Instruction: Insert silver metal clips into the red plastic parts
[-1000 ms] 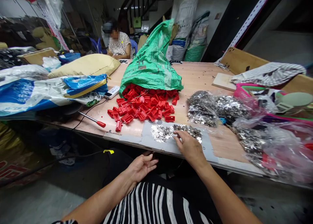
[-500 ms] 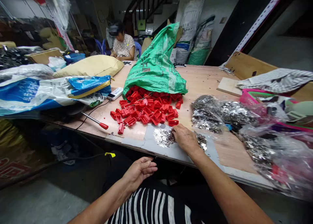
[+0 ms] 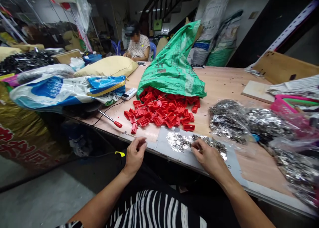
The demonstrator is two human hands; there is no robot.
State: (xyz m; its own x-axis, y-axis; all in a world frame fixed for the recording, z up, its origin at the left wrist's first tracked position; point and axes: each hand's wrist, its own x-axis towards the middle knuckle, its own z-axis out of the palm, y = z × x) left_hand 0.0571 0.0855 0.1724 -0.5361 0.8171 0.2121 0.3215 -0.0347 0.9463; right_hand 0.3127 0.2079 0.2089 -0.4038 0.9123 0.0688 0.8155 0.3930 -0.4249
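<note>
My left hand (image 3: 135, 155) is raised at the table's front edge, its fingers curled in towards the thumb. Whatever it may hold is hidden. My right hand (image 3: 208, 156) is just in front of a spread of small shiny metal pieces (image 3: 178, 141), thumb and fingers drawn together. Anything in that pinch is too small to make out. The metal pieces lie on a grey sheet (image 3: 163, 146). Behind them, a heap of red plastic housings (image 3: 159, 113) spills from the mouth of a green woven sack (image 3: 171, 75).
Clear bags of metal pieces (image 3: 229, 120) stand on the right, beside a pink basket (image 3: 286, 105). To the left are a red-tipped metal lever (image 3: 109, 118), a white device (image 3: 129, 93) and a blue-white sack (image 3: 59, 91). A person (image 3: 139, 45) sits across the table.
My left hand has risen from below the table edge, and its fingers have curled. My right hand has drawn back from beside the red housings towards me. The view has swung left.
</note>
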